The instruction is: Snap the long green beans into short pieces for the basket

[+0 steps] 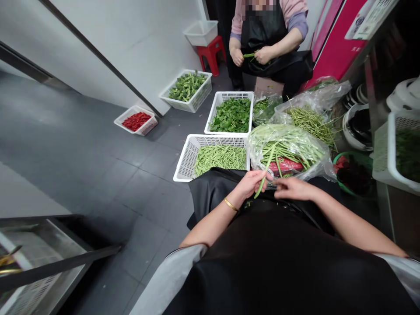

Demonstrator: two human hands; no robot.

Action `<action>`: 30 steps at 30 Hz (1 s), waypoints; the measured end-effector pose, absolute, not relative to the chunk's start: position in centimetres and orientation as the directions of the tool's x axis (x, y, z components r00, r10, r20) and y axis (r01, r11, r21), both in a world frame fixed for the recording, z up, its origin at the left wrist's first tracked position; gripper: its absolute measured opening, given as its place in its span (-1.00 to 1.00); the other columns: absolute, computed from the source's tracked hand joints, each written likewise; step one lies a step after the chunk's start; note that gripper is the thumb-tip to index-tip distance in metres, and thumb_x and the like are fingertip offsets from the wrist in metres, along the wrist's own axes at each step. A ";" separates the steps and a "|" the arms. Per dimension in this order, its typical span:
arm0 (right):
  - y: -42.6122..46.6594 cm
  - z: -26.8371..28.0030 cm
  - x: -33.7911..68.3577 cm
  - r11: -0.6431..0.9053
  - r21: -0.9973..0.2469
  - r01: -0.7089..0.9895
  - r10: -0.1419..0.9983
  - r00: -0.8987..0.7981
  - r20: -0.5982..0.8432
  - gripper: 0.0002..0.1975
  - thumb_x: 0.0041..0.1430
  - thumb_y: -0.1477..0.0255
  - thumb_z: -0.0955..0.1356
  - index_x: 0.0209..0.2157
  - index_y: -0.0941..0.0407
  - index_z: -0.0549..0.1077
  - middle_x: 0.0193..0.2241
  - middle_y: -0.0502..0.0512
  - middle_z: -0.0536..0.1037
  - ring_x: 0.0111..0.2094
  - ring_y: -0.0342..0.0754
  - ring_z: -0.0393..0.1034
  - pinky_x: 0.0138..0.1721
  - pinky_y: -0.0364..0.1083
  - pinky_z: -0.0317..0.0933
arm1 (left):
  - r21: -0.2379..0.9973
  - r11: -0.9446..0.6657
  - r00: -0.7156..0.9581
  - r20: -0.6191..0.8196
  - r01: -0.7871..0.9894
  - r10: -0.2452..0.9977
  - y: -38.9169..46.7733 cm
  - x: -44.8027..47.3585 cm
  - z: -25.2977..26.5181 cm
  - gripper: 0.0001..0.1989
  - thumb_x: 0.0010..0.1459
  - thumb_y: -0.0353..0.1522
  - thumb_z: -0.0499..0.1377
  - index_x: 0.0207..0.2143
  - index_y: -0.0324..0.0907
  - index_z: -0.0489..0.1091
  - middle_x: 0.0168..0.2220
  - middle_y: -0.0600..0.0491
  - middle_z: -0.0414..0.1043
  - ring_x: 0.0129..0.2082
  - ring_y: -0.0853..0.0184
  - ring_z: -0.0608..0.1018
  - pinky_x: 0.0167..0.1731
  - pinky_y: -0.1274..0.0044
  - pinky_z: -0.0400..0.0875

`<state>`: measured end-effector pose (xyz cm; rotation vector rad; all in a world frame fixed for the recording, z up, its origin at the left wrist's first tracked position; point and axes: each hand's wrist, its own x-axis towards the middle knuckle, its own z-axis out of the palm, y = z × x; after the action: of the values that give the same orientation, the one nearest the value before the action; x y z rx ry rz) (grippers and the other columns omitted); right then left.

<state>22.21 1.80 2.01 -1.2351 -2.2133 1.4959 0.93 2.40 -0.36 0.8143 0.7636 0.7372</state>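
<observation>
My left hand [254,183] is closed around several long green beans [269,161], which slant up and away above the lap. Just to its right, my right hand [293,189] reaches towards the beans, fingers loosely bent and slightly apart, with nothing visible in them. A clear plastic bag [292,136] of long beans lies open beyond both hands, with something red inside it. To its left, a white basket [188,159] holds cut bean pieces [219,158]. A black apron covers my lap, with small green scraps on it.
Across from me a seated person [267,39] holds a green stem. White baskets hold leafy greens [231,114], chopped green vegetables [187,85] and red peppers [135,121]. A red stool [213,54] carries a white tub. A green basin [352,173] and shelving stand right; a metal rack [65,262] stands left.
</observation>
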 end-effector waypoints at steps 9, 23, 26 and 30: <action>3.2 2.0 20.6 -0.035 -0.998 -0.050 0.999 0.012 -0.035 -0.66 0.05 0.10 0.41 -0.38 0.11 0.43 -0.62 -0.05 0.44 -0.64 -0.15 0.32 -0.58 -0.14 0.28 | 0.765 0.445 0.297 -0.339 -0.465 0.893 3.4 1.0 -0.9 -0.65 0.02 -0.12 0.27 -0.46 -0.24 0.35 -0.68 0.15 0.26 -0.70 0.52 0.30 -0.66 0.64 0.15; 2.4 1.0 21.6 0.447 -0.706 0.550 0.778 -0.628 0.003 -0.65 0.33 0.30 0.15 -0.46 0.13 0.39 -0.54 0.06 0.47 -0.49 -0.11 0.35 -0.39 -0.13 0.18 | 0.975 0.000 0.472 -0.108 0.224 0.875 2.7 2.3 -0.9 -0.63 0.19 -0.14 0.07 -0.56 -0.20 0.20 -0.60 0.16 0.19 -0.54 0.47 0.23 -0.47 0.60 0.14; 2.7 2.1 22.7 0.453 -0.741 0.496 0.657 -0.747 -0.098 -0.67 0.32 0.32 0.16 -0.43 0.13 0.41 -0.56 0.02 0.45 -0.52 -0.13 0.33 -0.41 -0.16 0.17 | 0.959 -0.070 0.595 -0.112 0.274 0.796 2.8 1.7 -0.4 -0.63 0.19 -0.18 0.06 -0.58 -0.20 0.19 -0.59 0.16 0.16 -0.52 0.46 0.21 -0.46 0.59 0.10; 2.4 1.3 22.5 0.395 -0.767 0.506 0.666 -0.733 -0.141 -0.64 0.33 0.34 0.15 -0.45 0.13 0.43 -0.62 -0.03 0.43 -0.58 -0.17 0.32 -0.44 -0.19 0.13 | 0.965 -0.055 0.646 -0.129 0.256 0.752 2.6 1.9 -0.7 -0.65 0.16 -0.21 0.11 -0.60 -0.21 0.21 -0.61 0.16 0.15 -0.53 0.47 0.20 -0.48 0.59 0.09</action>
<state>22.53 2.36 1.34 -1.0473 -2.4608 1.2507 1.93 2.64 -0.70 1.6211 0.8471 0.4954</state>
